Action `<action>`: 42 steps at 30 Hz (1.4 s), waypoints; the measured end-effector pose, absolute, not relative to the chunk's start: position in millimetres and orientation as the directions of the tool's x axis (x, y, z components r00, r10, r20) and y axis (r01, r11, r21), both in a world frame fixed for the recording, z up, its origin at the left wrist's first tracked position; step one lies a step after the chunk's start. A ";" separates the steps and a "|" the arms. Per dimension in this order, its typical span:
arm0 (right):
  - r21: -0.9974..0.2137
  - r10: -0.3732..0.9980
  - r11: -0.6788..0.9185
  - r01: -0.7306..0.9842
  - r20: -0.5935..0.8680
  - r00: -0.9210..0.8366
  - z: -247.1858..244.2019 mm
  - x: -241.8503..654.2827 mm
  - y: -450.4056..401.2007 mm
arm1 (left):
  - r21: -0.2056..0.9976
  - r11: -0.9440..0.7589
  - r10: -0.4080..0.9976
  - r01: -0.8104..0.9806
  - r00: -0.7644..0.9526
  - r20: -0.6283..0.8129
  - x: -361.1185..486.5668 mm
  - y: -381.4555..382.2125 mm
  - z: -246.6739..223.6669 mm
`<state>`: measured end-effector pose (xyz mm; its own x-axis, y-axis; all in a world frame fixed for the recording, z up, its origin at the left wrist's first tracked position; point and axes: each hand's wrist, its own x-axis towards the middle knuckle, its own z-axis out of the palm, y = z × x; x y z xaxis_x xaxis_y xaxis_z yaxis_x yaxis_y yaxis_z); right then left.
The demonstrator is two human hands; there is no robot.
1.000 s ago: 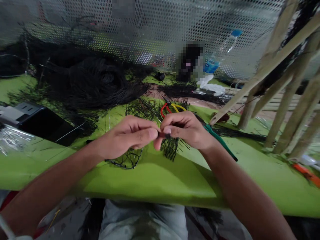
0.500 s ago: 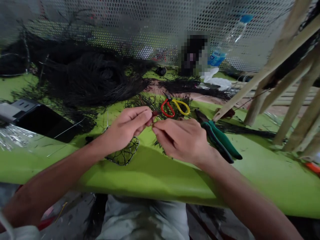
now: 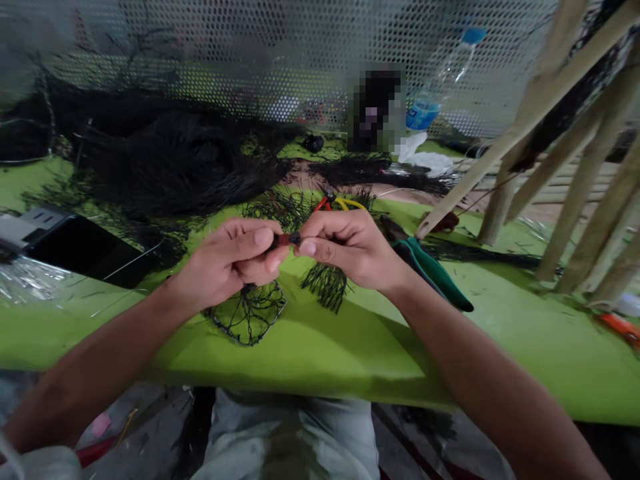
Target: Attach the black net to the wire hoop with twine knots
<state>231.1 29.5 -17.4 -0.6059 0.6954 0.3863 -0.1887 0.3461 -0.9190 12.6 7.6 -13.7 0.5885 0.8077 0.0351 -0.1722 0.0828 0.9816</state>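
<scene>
My left hand [image 3: 235, 257] is closed, its thumb and fingers pinching a small dark piece with a reddish-brown wrapped section [image 3: 284, 240]. From the other side, the fingertips of my right hand [image 3: 345, 250] pinch the dark end of the same piece. Below the left hand hangs or lies a wire loop strung with black netting [image 3: 250, 313]; whether it joins the held piece is hidden. A fringe of black strands [image 3: 327, 285] shows under my right hand. Just behind that hand are scissors with red and yellow handles [image 3: 345, 203], partly covered. Green-handled pliers [image 3: 435, 273] lie by the right wrist.
A large heap of black strands [image 3: 165, 153] covers the left back of the green tabletop [image 3: 320, 360]. A black phone-like slab [image 3: 85, 247] lies at left. Wooden sticks [image 3: 525, 160] lean at right. A plastic bottle [image 3: 425, 113] stands near the perforated panel [image 3: 225, 40].
My right hand has shifted up and left, now covering much of the scissors and baring the black fringe. The reddish-brown wrapped piece is now in plainer view between both hands.
</scene>
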 end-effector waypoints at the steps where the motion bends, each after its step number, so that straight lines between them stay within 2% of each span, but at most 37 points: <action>1: -0.924 0.702 0.341 -0.173 0.373 -0.606 -18.0 234.3 31.6 | 0.988 0.061 0.795 -0.140 0.605 0.037 10.4 7.8 -13.1; 5: -0.944 0.698 0.330 0.012 0.235 -0.676 -16.3 253.1 41.4 | 0.997 -0.067 0.653 0.039 0.758 0.015 3.7 3.2 -3.2; 8: -0.926 0.740 0.366 0.094 0.229 -0.632 -12.0 260.7 42.7 | 0.928 -0.303 0.533 0.219 0.846 -0.026 8.6 -1.3 3.5; 10: -0.909 0.782 0.408 0.082 0.302 -0.544 -8.5 259.0 36.7 | 0.863 -0.399 0.567 0.310 0.823 -0.033 16.6 -2.1 1.1; 14: -0.876 0.790 0.472 0.096 0.372 -0.487 -1.6 248.2 11.9 | 0.818 -0.394 0.742 0.420 0.670 0.013 29.8 1.2 -18.7; 16: -0.825 0.767 0.538 0.174 0.393 -0.507 0.2 243.9 0.4 | 0.878 -0.321 0.822 0.355 0.565 0.072 30.5 3.1 -29.2; 19: -0.676 0.710 0.674 0.298 0.480 -0.516 -0.5 239.0 -8.4 | 0.976 -0.181 0.895 0.124 0.432 0.111 27.5 4.1 -36.2; 21: -0.616 0.673 0.723 0.312 0.527 -0.518 -2.4 235.9 -9.9 | 0.983 -0.184 0.901 0.005 0.401 0.166 26.2 3.7 -34.6; 23: -0.605 0.665 0.735 0.306 0.560 -0.494 -4.7 233.0 -10.3 | 0.962 -0.271 0.883 -0.020 0.394 0.257 26.1 3.0 -30.4; 26: -0.601 0.675 0.735 0.315 0.601 -0.429 -8.1 230.2 -10.7 | 0.921 -0.389 0.854 0.039 0.392 0.344 26.2 2.3 -25.5; 29: -0.586 0.655 0.752 0.302 0.615 -0.438 -12.0 229.2 -9.9 | 0.932 -0.358 0.873 0.055 0.375 0.313 24.9 2.6 -26.0; 32: -0.573 0.607 0.779 0.255 0.586 -0.537 -15.2 229.5 -5.8 | 0.962 -0.262 0.895 -0.075 0.354 0.271 23.5 3.9 -27.5; 36: -0.685 0.622 0.711 0.159 0.507 -0.596 -17.4 234.0 5.9 | 0.969 -0.066 0.940 -0.239 0.310 0.141 22.3 5.2 -21.0; 42: -0.923 0.803 0.373 -0.091 0.370 -0.466 -28.6 238.1 22.4 | 0.976 0.046 0.911 -0.211 0.410 0.045 12.6 6.2 -8.2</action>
<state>238.1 22.4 -28.6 -0.4661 0.8034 0.3704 -0.0910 0.3730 -0.9234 12.6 6.2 -8.2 0.4102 0.9109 0.0454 -0.2107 0.0462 0.9765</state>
